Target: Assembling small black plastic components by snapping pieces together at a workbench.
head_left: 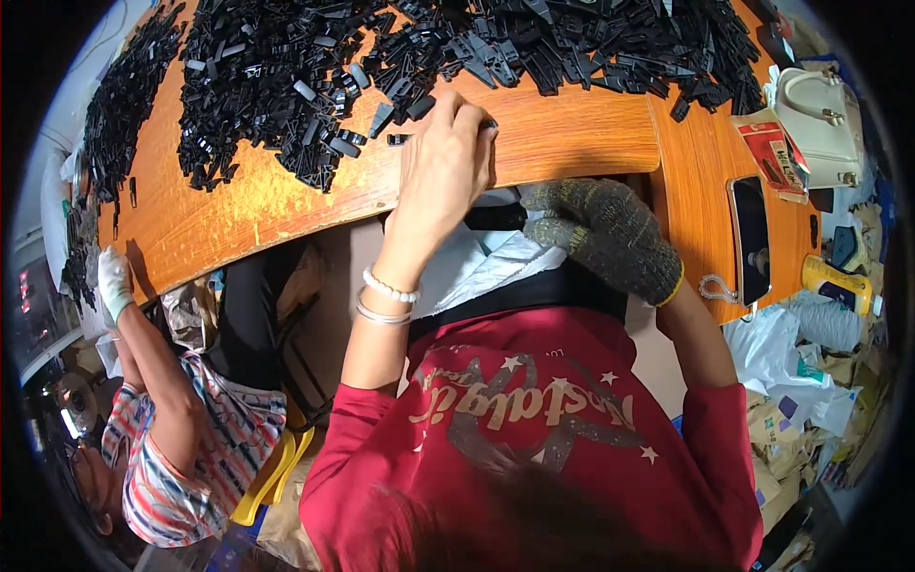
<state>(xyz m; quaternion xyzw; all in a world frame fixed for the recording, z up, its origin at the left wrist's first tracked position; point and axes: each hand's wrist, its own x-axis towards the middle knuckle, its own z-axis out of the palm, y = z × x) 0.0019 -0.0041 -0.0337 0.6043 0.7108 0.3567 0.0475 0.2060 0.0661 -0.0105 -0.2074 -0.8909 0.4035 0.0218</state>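
My bare left hand rests at the table's front edge with its fingers curled. A small black plastic part shows at the fingertips; the hand covers most of it. Right beside these fingers lies the edge of a heap of black plastic parts. My right hand, in a dark grey knitted glove, is below the table edge over my lap. Its fingers are bent together, and what they hold, if anything, is hidden. A white plastic sheet or bag lies on my lap next to the glove.
The wooden table carries more black parts at far left. At right are a phone, a red packet, a white handbag and a yellow bottle. A co-worker's gloved hand touches the table at left.
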